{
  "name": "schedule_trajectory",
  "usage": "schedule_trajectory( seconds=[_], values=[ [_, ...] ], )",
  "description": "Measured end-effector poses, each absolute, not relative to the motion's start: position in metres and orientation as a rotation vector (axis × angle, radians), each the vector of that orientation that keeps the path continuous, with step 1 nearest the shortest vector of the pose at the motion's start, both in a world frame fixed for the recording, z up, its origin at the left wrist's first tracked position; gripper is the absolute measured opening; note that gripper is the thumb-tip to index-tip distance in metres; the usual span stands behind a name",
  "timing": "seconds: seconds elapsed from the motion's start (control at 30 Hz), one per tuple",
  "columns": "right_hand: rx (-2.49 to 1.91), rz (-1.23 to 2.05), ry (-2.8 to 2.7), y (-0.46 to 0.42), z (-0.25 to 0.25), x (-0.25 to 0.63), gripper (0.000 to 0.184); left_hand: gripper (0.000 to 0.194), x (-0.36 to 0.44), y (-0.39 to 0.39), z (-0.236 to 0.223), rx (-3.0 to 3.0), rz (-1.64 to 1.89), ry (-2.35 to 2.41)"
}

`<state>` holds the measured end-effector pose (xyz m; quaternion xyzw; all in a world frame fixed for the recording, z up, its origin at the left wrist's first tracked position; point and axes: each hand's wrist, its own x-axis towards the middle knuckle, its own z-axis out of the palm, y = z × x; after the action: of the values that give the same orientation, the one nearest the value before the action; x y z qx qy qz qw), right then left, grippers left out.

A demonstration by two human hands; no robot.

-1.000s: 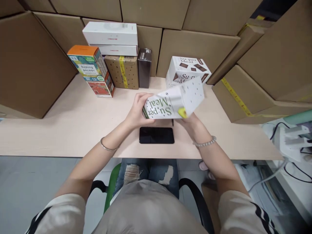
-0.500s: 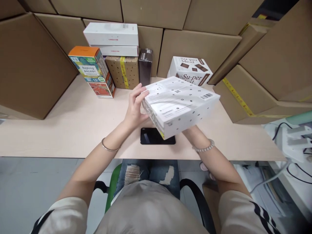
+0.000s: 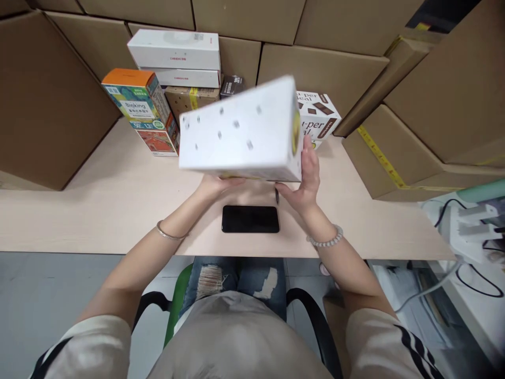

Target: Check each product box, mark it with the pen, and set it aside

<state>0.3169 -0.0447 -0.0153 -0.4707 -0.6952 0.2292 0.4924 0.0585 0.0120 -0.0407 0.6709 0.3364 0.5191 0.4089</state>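
Note:
A white cardboard box (image 3: 236,131) with small dark spots is held tilted above the table, blurred by motion. Beneath its left part is my left hand (image 3: 221,183), holding it from below, most of its fingers hidden by the box. At the right end, my right hand (image 3: 305,181) grips the box, fingers up along the side and thumb near the lower edge. Below the box lies a black smartphone (image 3: 250,219), with a small dark object (image 3: 276,196) just behind it on the table.
An orange-topped Binking box (image 3: 140,110) stands at left. White boxes (image 3: 177,55) are stacked on a brown carton (image 3: 177,100), beside a dark box (image 3: 232,85). A Su-per Meal box (image 3: 321,118) sits behind my right hand. Large cardboard boxes wall the table (image 3: 98,210).
The white box has turned over, showing a different side, and shifted left. My left hand has gone from its left edge to underneath; my right hand now shows at its right end.

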Motion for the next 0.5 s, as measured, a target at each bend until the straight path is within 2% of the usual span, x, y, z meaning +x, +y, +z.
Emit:
schedule_trajectory(
  seconds=[0.13,0.3,0.5],
  values=[
    [-1.095,0.353,-1.697,-0.049,-0.013,0.315,0.099,0.087,0.065,-0.004,-0.036,1.200,1.178,0.680],
    [-1.006,0.449,-1.781,-0.052,-0.019,0.303,0.098,0.076,0.071,-0.003,-0.027,1.050,1.237,0.701],
    [-0.943,0.539,-1.802,-0.043,-0.032,0.305,0.096,0.078,0.069,0.000,-0.031,0.963,1.137,0.787]
  ],
)
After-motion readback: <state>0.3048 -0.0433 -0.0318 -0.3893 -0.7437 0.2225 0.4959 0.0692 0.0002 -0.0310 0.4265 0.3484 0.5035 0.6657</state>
